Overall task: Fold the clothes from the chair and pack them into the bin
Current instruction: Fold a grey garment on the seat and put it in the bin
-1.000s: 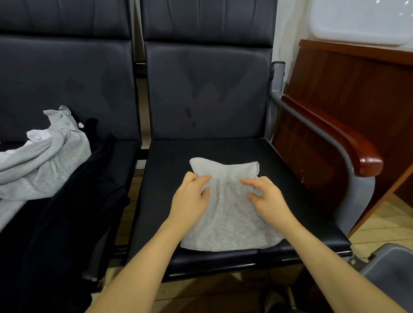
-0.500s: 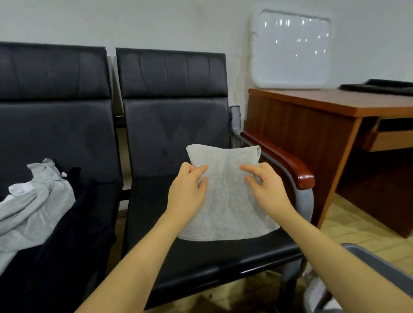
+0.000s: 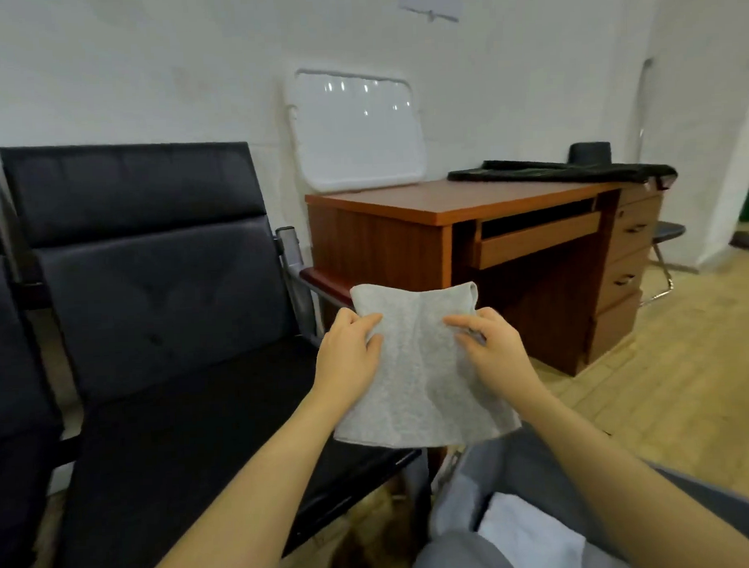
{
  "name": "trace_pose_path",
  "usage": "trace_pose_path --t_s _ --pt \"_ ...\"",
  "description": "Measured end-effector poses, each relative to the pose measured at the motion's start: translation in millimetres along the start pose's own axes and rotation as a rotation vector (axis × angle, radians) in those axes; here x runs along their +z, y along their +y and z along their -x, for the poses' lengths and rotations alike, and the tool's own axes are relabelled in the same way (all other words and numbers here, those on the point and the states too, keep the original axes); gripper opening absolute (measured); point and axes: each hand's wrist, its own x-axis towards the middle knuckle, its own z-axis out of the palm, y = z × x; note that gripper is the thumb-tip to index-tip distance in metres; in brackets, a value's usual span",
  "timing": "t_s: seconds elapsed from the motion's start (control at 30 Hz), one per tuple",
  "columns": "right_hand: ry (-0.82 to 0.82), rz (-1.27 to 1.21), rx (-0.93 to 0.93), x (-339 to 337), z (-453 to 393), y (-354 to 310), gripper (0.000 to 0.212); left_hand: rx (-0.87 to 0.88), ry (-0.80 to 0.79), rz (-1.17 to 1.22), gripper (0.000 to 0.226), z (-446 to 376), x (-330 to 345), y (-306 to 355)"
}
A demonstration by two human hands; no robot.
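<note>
A folded light grey garment [image 3: 418,380] hangs in the air, held flat between both hands, off the right edge of the black chair seat [image 3: 191,439]. My left hand [image 3: 349,352] grips its left side and my right hand [image 3: 489,347] grips its right side. Below, at the lower right, sits a grey bin [image 3: 458,553] with a white folded cloth [image 3: 530,533] inside, partly hidden by my right forearm. The pile of clothes on the left chair is out of view.
A brown wooden desk [image 3: 455,204] stands right of the chair, with a dark cloth [image 3: 564,171] on top. A white lid [image 3: 354,127] leans on the wall. The chair's wooden armrest [image 3: 321,281] lies behind the garment. Wooden floor at right.
Both hands have lifted the grey folded garment off the chair seat and carried it to the right, over the bin. The view swung right, so the clothes pile left the frame.
</note>
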Motion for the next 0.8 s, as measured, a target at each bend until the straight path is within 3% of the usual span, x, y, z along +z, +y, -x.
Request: trace_pose_path --t_s 0.37,0.57,0.8 --pt "0.003 0.057 0.340 -60 47 196 0.027 0.052 -0.342 0.168 0.037 -19 219 47" --pt "0.037 0.160 0.534 -63 105 293 0.034 0.012 -0.582 0.222 0.035 14 345 47" --pt "-0.068 0.327 0.765 -52 201 378 0.041 -0.072 -0.853 0.308 0.036 87 455 43"
